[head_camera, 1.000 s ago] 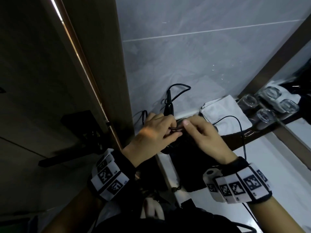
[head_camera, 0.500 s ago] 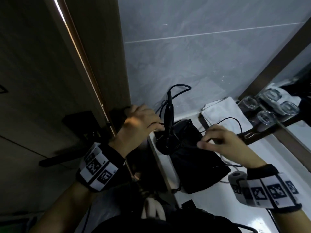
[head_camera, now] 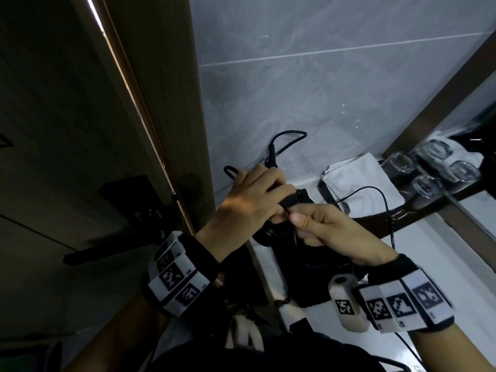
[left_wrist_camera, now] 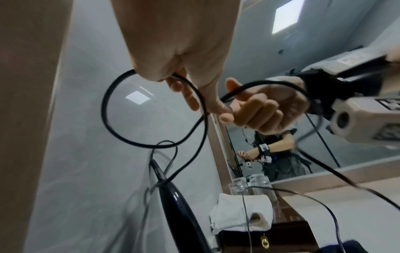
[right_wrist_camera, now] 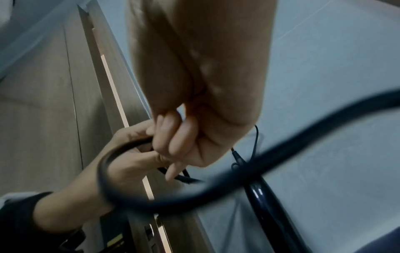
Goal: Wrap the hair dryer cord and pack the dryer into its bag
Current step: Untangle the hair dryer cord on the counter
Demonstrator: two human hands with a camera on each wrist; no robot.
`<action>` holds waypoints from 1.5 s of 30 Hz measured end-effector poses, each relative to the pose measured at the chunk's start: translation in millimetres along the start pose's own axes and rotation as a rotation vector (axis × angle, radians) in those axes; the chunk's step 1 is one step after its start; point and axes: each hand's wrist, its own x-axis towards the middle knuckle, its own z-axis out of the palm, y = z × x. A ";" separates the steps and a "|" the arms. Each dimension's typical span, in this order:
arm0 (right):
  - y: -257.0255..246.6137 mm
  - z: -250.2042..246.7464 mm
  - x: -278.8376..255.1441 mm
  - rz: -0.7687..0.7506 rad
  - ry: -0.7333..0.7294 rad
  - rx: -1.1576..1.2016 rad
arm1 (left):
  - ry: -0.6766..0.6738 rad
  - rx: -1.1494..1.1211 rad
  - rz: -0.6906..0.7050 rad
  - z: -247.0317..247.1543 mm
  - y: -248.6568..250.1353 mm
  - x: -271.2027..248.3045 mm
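Observation:
The black hair dryer (head_camera: 268, 234) rests on a black bag (head_camera: 316, 267) on the white counter (head_camera: 434, 269), its handle (head_camera: 272, 157) pointing up along the tiled wall. My left hand (head_camera: 279, 202) and right hand (head_camera: 303, 224) meet just above the dryer, both pinching the black cord (head_camera: 292, 135). In the left wrist view my left hand (left_wrist_camera: 173, 75) holds a round loop of cord (left_wrist_camera: 106, 111), and my right hand (left_wrist_camera: 259, 109) closes round the strand beside it. The right wrist view shows my right hand (right_wrist_camera: 173, 137) on the cord (right_wrist_camera: 216, 196) against my left hand (right_wrist_camera: 129, 154).
A folded white towel (head_camera: 362, 183) lies at the back of the counter, with upturned glasses (head_camera: 397, 162) on a dark tray (head_camera: 418, 218) by the mirror. A thinner cable (head_camera: 386, 210) arcs over the tray. A wooden door frame (head_camera: 171, 130) stands close on the left.
Half a second ago the hands were apart, the left by the door frame and the right out over the bag. They have come back together above the dryer, both on the cord.

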 end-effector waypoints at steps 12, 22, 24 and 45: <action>23.6 3.4 6.7 -0.224 0.285 0.272 | 0.381 -0.163 -0.094 -9.1 2.3 5.8; 20.2 -36.3 -10.4 -0.426 0.683 -0.289 | 0.217 -0.305 -0.527 -6.3 -35.9 -18.1; 20.7 -41.6 -13.9 -0.413 0.741 -0.345 | 0.122 -0.221 -0.544 -5.3 -39.9 -22.6; 17.0 -13.9 8.2 -0.164 0.303 0.103 | 0.093 -0.316 -0.514 -2.5 -37.1 -0.8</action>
